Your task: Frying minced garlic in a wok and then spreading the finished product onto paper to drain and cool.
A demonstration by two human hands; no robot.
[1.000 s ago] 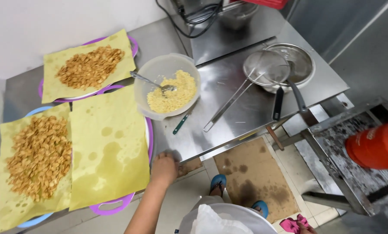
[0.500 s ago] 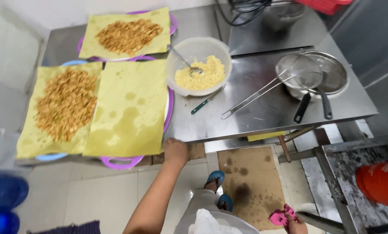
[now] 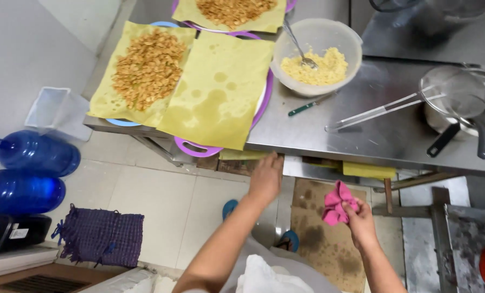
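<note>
My left hand [image 3: 266, 177] reaches forward under the front edge of the steel table [image 3: 361, 135], its fingers near yellow sheets on a lower shelf; what it touches is hidden. My right hand [image 3: 360, 220] holds a crumpled pink cloth [image 3: 335, 203] below the table edge, above a stained brown cardboard mat [image 3: 329, 244]. On the table stand a white bowl [image 3: 317, 54] of yellow crumbly food with a spoon, and a green-handled tool [image 3: 306, 108].
Trays lined with yellow paper hold fried golden pieces [image 3: 150, 68]; one oily sheet [image 3: 220, 89] is bare. A wire skimmer over a pan [image 3: 462, 103] sits at the right. Two blue water bottles [image 3: 31, 173], a clear bin [image 3: 58, 111] and a purple mat [image 3: 101, 233] lie on the floor.
The view has swung left and down. My right hand has come up into view holding the pink cloth. My left hand stays at the table's front edge.
</note>
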